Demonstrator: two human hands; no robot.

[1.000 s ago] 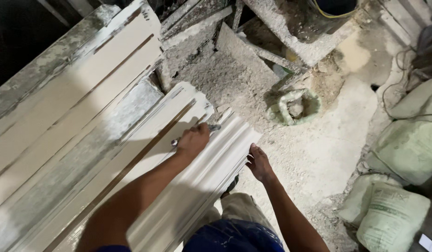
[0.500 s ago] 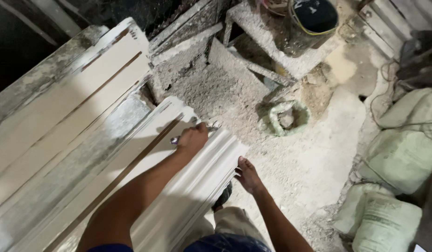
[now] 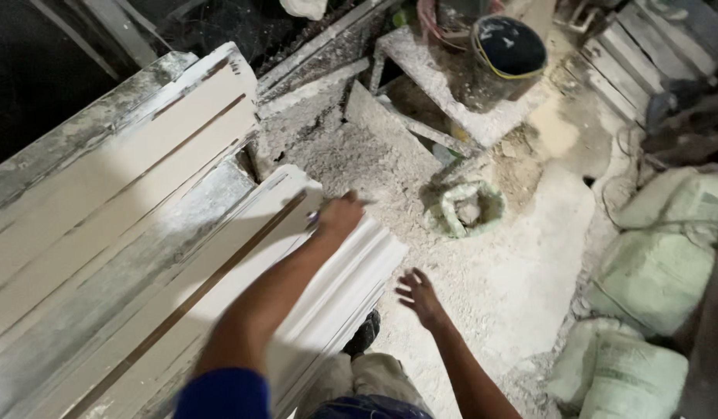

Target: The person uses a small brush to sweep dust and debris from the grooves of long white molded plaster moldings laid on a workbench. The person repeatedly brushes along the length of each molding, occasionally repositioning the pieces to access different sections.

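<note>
Your left hand [image 3: 339, 217] is resting on the far end of the white ribbed moulding [image 3: 351, 287], its grip closed around a thin tool [image 3: 328, 209] whose tip is pointing past the moulding's end. Your right hand [image 3: 417, 293] is hovering just beside the moulding's right edge, fingers spread apart, holding nothing. The moulding is lying slanted beside more long pale mouldings [image 3: 118, 202]. Beyond it, rubble is covering the floor [image 3: 522, 271], with a dark bucket [image 3: 508, 46] farther off and sacks [image 3: 654, 264] at right.

I note three bulging pale green sacks [image 3: 658, 256] piled on the floor [image 3: 522, 287] at right, dusty.
</note>
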